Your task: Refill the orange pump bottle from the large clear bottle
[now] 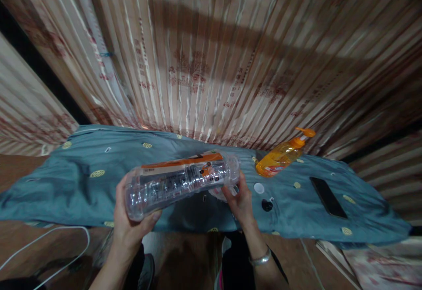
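A large clear plastic bottle (pixel 184 179) with an orange label lies tilted across my two hands, above a blue-green cloth (pixel 82 197). My left hand (pixel 132 215) is wrapped round its wide left end, thumb underneath. At the right end, my right hand (pixel 240 200) closes on the bottle, with some fingers hidden behind it. A pale, see-through piece (pixel 219 193) shows just below the bottle beside my right hand; I cannot tell whether it is held or lying on the cloth.
To the right, a pump bottle (pixel 280 158) of yellow-orange liquid lies slanted. Nearer are a white disc (pixel 259 188), a small black object (pixel 267 205) and a dark phone (pixel 328 197). A pleated curtain (pixel 204 61) hangs behind. A white cable (pixel 87 235) loops at lower left.
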`<state>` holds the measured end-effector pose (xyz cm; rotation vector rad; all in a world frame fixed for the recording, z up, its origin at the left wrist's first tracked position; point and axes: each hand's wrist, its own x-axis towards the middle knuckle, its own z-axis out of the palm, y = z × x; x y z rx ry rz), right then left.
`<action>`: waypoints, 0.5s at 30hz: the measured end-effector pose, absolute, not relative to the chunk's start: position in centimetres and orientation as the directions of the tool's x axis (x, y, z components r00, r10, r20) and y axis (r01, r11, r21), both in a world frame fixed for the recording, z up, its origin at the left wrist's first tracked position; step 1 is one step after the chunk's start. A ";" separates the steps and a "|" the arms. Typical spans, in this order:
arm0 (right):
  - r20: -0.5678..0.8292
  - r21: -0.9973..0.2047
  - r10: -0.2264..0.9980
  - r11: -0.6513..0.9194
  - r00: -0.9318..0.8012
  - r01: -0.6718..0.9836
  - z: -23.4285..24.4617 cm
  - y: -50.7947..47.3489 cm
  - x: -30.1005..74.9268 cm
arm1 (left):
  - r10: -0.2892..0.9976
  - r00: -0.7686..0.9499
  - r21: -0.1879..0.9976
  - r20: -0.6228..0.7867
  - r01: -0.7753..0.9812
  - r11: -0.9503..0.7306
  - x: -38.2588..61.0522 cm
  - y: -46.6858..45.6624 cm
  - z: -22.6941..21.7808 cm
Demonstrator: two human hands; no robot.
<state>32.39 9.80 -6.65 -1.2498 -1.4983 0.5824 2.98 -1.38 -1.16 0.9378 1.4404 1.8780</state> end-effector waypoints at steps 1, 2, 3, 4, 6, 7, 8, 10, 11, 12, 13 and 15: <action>0.402 -0.852 0.910 0.333 0.097 0.403 -6.7 9.8 32.4 | 0.795 -0.579 0.969 0.182 -0.030 -0.244 3.0 -1.4 -1.2; 0.399 -0.852 0.912 0.329 0.099 0.408 -6.7 9.8 32.4 | 0.795 -0.578 0.969 0.183 -0.029 -0.244 3.0 -1.4 -1.2; 0.396 -0.852 0.913 0.323 0.102 0.412 -6.7 9.8 32.4 | 0.797 -0.576 0.969 0.182 -0.031 -0.244 3.0 -1.4 -1.3; 0.392 -0.852 0.914 0.318 0.105 0.416 -6.8 9.8 32.5 | 0.798 -0.575 0.970 0.180 -0.033 -0.243 3.0 -1.4 -1.3; 0.388 -0.851 0.915 0.308 0.114 0.425 -6.8 9.8 32.5 | 0.794 -0.579 0.968 0.183 -0.032 -0.247 3.0 -1.3 -1.4; 0.386 -0.852 0.915 0.304 0.118 0.427 -6.7 9.7 32.5 | 0.790 -0.584 0.968 0.185 -0.030 -0.249 2.9 -1.2 -1.5; 0.383 -0.853 0.916 0.300 0.121 0.427 -6.7 9.7 32.4 | 0.787 -0.588 0.969 0.185 -0.026 -0.247 2.9 -1.2 -1.5; 0.374 -0.859 0.920 0.294 0.121 0.418 -6.7 9.7 32.3 | 0.785 -0.591 0.971 0.186 -0.010 -0.238 2.9 -1.1 -1.4; 0.370 -0.863 0.921 0.292 0.121 0.413 -6.7 9.6 32.3 | 0.787 -0.588 0.973 0.186 0.000 -0.230 2.9 -1.0 -1.4; 0.367 -0.865 0.922 0.291 0.121 0.410 -6.7 9.6 32.3 | 0.789 -0.585 0.974 0.191 0.012 -0.226 2.9 -1.0 -1.3; 0.367 -0.865 0.923 0.291 0.120 0.408 -6.7 9.6 32.2 | 0.787 -0.583 0.973 0.202 0.029 -0.228 2.9 -1.0 -1.3; 0.371 -0.863 0.921 0.295 0.118 0.411 -6.8 9.7 32.3 | 0.782 -0.581 0.969 0.226 0.056 -0.239 2.9 -1.1 -1.2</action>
